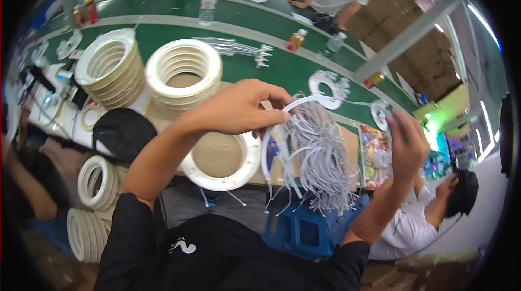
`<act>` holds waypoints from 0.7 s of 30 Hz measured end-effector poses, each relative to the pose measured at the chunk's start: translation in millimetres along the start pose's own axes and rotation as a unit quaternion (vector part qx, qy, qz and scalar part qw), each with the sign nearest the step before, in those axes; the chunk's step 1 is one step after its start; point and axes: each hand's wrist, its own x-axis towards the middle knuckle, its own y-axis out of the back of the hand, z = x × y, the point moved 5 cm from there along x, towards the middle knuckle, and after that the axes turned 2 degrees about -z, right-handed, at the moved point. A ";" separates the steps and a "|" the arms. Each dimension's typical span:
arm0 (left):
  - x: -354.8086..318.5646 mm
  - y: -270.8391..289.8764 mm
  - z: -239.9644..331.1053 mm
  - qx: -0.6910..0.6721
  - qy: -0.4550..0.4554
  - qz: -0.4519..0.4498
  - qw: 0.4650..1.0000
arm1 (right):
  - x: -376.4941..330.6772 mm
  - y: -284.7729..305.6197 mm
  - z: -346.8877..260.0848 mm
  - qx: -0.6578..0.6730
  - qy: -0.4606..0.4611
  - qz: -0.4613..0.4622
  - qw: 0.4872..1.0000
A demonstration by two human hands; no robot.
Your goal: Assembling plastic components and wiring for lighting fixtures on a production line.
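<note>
My left hand (247, 107) pinches a flexible white strip (317, 98) between thumb and fingers. One end of the strip hangs below that hand, and its thin lead stretches right to the fingertips of my right hand (408, 142), which are drawn together around it. Below and between the hands lies a thick bundle of white strips with wire ends (320, 155), spilling over the table's near edge. Left of the bundle, under my left forearm, a white ring (220, 182) lies flat with two short leads hanging from it.
Two tall stacks of white rings, a left stack (108, 68) and a right stack (184, 77), stand beyond my left arm. A black cap (125, 133) lies nearby. Bottles, including a clear bottle (208, 4), stand along the green table (244, 77). A blue stool (304, 231) is below; people sit around.
</note>
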 end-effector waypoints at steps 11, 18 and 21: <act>-147.6 32.8 -59.2 0.345 0.020 0.226 0.911 | -81.5 -66.7 -160.3 0.123 0.077 -0.302 0.942; -149.6 45.1 -103.7 0.403 0.104 0.286 0.863 | -98.0 -179.5 -164.8 0.136 -0.069 -0.324 0.934; -145.5 43.2 -109.1 0.472 0.110 0.271 0.831 | -100.7 -185.0 -162.2 0.150 -0.073 -0.292 0.942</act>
